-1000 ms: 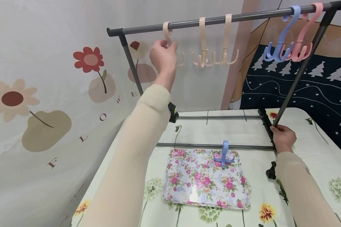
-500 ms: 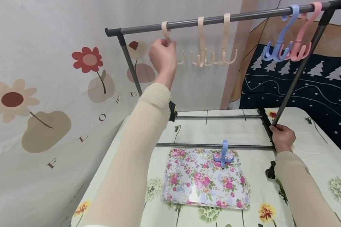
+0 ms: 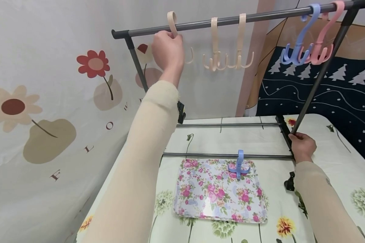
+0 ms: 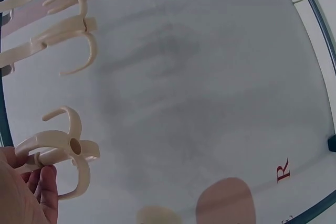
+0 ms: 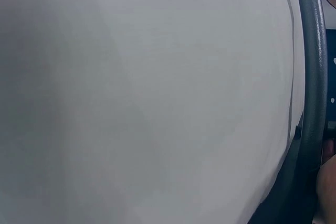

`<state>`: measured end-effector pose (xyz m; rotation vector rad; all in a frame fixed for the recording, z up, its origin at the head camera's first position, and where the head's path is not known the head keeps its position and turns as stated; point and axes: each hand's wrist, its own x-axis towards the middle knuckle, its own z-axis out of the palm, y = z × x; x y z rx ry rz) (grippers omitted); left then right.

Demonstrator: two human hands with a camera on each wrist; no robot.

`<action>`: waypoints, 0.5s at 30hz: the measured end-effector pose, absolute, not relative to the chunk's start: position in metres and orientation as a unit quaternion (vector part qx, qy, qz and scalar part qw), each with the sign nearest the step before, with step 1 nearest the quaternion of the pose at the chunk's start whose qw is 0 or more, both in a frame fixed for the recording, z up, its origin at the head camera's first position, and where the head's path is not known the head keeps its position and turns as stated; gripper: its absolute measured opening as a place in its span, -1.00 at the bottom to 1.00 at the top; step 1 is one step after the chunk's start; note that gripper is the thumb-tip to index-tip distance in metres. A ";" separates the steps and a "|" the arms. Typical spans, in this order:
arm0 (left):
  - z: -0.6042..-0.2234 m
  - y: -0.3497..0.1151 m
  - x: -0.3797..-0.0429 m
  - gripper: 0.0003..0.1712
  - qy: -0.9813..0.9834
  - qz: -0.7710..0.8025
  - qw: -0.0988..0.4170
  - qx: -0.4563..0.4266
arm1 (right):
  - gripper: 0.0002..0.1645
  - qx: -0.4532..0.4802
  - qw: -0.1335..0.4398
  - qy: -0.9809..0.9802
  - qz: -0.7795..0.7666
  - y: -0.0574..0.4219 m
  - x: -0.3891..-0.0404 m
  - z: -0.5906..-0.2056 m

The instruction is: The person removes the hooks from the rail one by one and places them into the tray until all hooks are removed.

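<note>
My left hand (image 3: 168, 52) pinches the stem of a beige multi-prong hanger hook (image 3: 171, 20) near the left end of the dark metal rail (image 3: 197, 25). The hook's curved top stands above the rail in the head view. In the left wrist view its curled prongs (image 4: 79, 174) spread out beyond my fingertips. Two more beige hooks (image 3: 214, 38) hang from the rail to the right. My right hand (image 3: 304, 147) grips the rack's right upright (image 3: 314, 87) near its foot, mostly out of frame in the right wrist view.
A blue hook (image 3: 299, 44) and a pink hook (image 3: 320, 44) hang at the rail's right end. On the table (image 3: 337, 162), a floral tray (image 3: 213, 199) bears another blue hook (image 3: 239, 165). Two lower bars (image 3: 207, 155) cross behind the tray.
My left hand has lifted the beige hook and moved slightly left, so its top rises above the rail. The right hand has stayed on the upright.
</note>
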<state>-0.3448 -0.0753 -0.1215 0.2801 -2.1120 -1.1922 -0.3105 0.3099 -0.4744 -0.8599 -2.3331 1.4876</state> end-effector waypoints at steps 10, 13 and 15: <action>-0.115 -0.080 -0.340 -0.82 -0.795 -0.476 0.360 0.108 | -0.44 -0.294 0.122 -0.796 0.515 0.307 -0.311 -0.473; -0.115 -0.080 -0.338 -0.81 -0.791 -0.483 0.362 0.101 | -0.43 -0.296 0.121 -0.796 0.515 0.308 -0.312 -0.473; -0.115 -0.079 -0.337 -0.80 -0.790 -0.486 0.363 0.089 | -0.44 -0.296 0.123 -0.798 0.511 0.309 -0.312 -0.472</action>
